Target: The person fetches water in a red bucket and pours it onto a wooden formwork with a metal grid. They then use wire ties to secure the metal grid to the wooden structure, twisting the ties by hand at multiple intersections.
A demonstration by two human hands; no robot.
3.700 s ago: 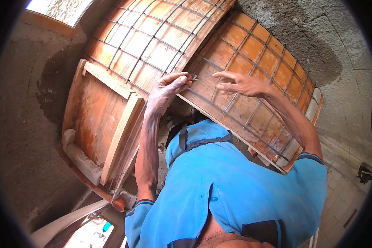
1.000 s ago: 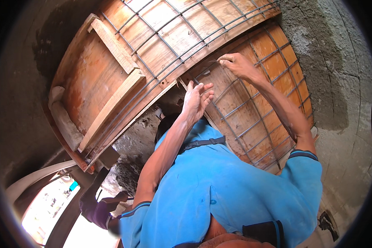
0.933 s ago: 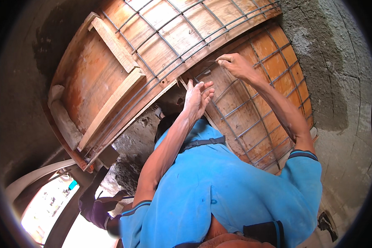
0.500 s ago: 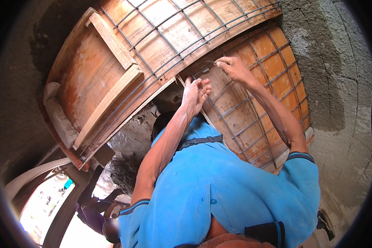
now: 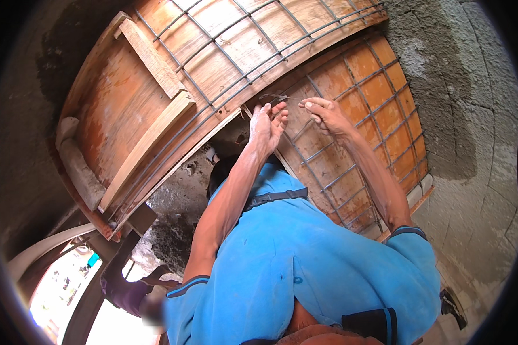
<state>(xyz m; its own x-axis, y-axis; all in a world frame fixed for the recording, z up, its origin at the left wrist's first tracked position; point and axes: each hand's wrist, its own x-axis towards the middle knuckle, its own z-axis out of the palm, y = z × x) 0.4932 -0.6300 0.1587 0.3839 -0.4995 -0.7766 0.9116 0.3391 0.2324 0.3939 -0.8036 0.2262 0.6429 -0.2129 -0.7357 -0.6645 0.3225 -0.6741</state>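
Note:
My right hand (image 5: 327,118) pinches a thin tie wire (image 5: 282,97) between thumb and fingertips, over the rebar mesh on the right panel. Fine strands of the wire reach left, passing just beyond the fingertips of my left hand (image 5: 267,127). That hand is turned palm up with its fingers half curled and apart, and I see nothing gripped in it. It is close to the corner where the raised panel meets the lower one. Steel rebar mesh (image 5: 322,157) lies across the lower orange-brown plywood panel (image 5: 323,77), below my right hand.
A raised curved plywood step (image 5: 106,109) carries more rebar mesh (image 5: 214,39) and wooden battens (image 5: 149,150). Rough grey concrete wall (image 5: 443,103) rises at right. Below left, a person in dark clothing (image 5: 121,287) is near a bright opening. A gap beside the panels drops to stained ground (image 5: 181,190).
My right hand has moved down and slightly nearer, and its wire now stretches toward my left hand. My left hand has shifted slightly left, its fingers a little more curled.

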